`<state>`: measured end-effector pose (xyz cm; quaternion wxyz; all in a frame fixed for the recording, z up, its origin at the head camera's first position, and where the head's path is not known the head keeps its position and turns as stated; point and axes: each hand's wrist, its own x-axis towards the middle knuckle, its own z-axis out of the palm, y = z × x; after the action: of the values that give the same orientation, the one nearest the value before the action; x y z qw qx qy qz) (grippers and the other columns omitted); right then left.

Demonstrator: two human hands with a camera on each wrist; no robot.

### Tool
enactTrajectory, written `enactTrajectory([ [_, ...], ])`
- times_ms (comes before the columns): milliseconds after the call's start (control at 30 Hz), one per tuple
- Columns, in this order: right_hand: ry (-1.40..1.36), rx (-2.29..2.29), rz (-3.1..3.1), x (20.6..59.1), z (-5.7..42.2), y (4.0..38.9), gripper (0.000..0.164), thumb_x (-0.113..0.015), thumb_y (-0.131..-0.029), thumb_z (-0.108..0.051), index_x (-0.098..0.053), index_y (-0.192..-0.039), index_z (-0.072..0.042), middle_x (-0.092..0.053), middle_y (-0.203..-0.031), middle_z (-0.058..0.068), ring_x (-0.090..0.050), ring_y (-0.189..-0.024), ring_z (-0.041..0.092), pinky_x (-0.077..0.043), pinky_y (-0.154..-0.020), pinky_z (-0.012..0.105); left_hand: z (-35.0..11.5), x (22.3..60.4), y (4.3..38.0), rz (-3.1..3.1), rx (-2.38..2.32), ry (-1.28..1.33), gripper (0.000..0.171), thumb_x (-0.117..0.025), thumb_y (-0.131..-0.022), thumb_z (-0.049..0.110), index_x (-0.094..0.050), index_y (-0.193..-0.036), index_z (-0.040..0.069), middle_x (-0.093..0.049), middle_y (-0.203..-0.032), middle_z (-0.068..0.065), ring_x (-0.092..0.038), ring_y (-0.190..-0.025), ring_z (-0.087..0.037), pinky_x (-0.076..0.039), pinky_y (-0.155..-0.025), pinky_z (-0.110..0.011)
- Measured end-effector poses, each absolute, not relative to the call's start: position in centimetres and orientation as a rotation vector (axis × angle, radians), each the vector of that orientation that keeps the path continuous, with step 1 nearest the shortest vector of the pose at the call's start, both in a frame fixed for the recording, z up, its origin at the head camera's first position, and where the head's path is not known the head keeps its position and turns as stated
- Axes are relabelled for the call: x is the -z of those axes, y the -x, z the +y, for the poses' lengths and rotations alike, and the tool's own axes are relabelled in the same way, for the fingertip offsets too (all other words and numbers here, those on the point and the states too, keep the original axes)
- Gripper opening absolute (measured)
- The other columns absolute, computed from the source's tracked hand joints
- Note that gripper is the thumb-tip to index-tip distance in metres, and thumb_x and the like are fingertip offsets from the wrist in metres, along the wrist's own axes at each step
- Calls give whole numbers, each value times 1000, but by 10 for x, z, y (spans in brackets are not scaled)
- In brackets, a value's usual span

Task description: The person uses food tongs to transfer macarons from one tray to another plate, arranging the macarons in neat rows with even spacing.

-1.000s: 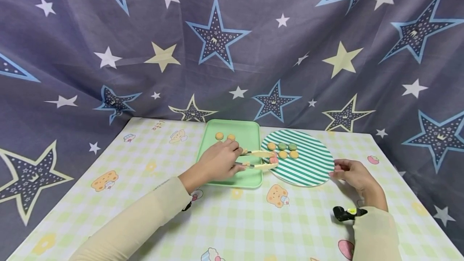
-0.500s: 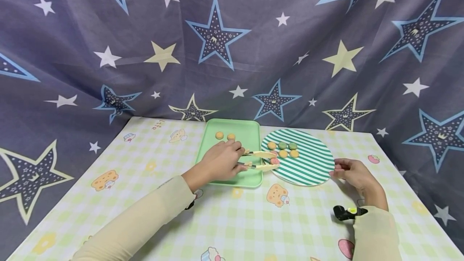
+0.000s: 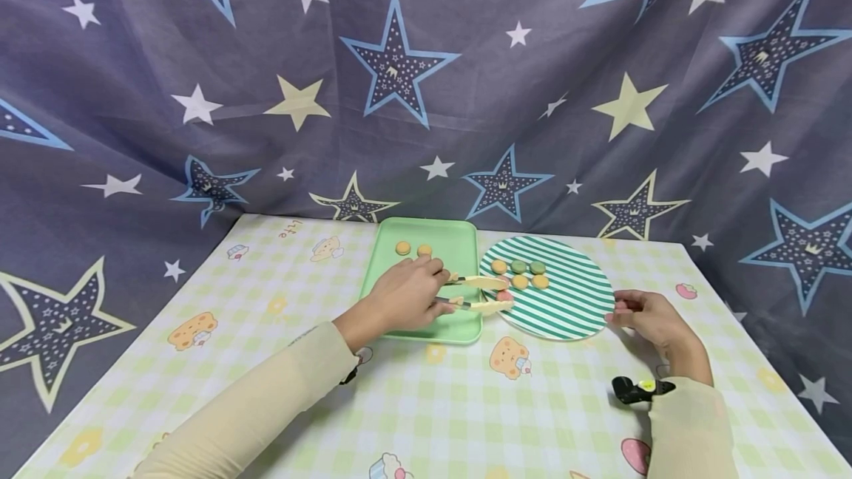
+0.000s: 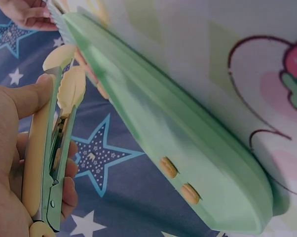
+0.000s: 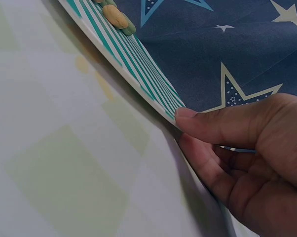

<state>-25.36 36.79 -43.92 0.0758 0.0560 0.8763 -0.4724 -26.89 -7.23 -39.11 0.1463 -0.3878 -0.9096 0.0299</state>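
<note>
My left hand grips a pair of tongs with cream, leaf-shaped tips, reaching from above the green tray to the left edge of the round plate. Pink macarons lie at the tong tips, partly hidden; whether the tips touch them I cannot tell. In the left wrist view the tongs lie along the palm, tips slightly apart. My right hand pinches the right rim of the green-and-white striped plate between thumb and fingers. Yellow macarons and green macarons sit on the plate.
A light green rectangular tray stands left of the plate and carries yellow macarons near its far side. Both stand on a checked tablecloth. A dark star-patterned curtain hangs behind the table.
My left hand and the tongs have shifted slightly to the right. The nearer pink macaron shows a little more clearly between the tips. My right hand stays on the plate's rim.
</note>
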Motion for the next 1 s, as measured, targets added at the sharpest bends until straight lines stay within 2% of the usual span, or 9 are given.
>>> enactTrajectory([
  [167,-175,1417,2623,439,368,253,70,-76,-93,-10,-39,-147,15,-60,-118,14,-54,-95,16,-49,-76,20,-78,385,268,-2616,-48,1098,55,-64,-97,55,-71,-124,9,-63,-108,-3,-55,-92,-18,-49,-76,-33],
  [400,-177,1411,2626,439,368,253,71,-76,-93,-11,-39,-147,15,-60,-118,15,-54,-96,17,-49,-75,20,-94,378,271,-2629,0,1036,53,-62,-98,55,-70,-123,9,-59,-108,-2,-49,-86,-18,-45,-75,-33],
  [633,-179,1406,2633,438,368,254,70,-76,-93,-11,-39,-148,15,-60,-119,15,-54,-97,18,-48,-76,19,-118,379,276,-2675,75,891,56,-68,-96,53,-69,-130,9,-62,-121,-4,-56,-100,-21,-50,-78,-36],
  [867,-171,1402,2636,439,369,252,71,-76,-94,-12,-39,-148,15,-60,-119,15,-55,-97,17,-49,-76,19,-146,387,286,-2685,38,811,54,-68,-96,52,-71,-126,7,-62,-112,-6,-56,-94,-22,-49,-69,-35],
  [1000,-170,1404,2636,439,368,253,71,-76,-93,-11,-39,-148,15,-60,-118,14,-54,-96,17,-49,-76,20,-159,390,293,-2678,39,771,58,-68,-96,52,-70,-128,5,-64,-116,-9,-59,-99,-25,-52,-72,-39],
])
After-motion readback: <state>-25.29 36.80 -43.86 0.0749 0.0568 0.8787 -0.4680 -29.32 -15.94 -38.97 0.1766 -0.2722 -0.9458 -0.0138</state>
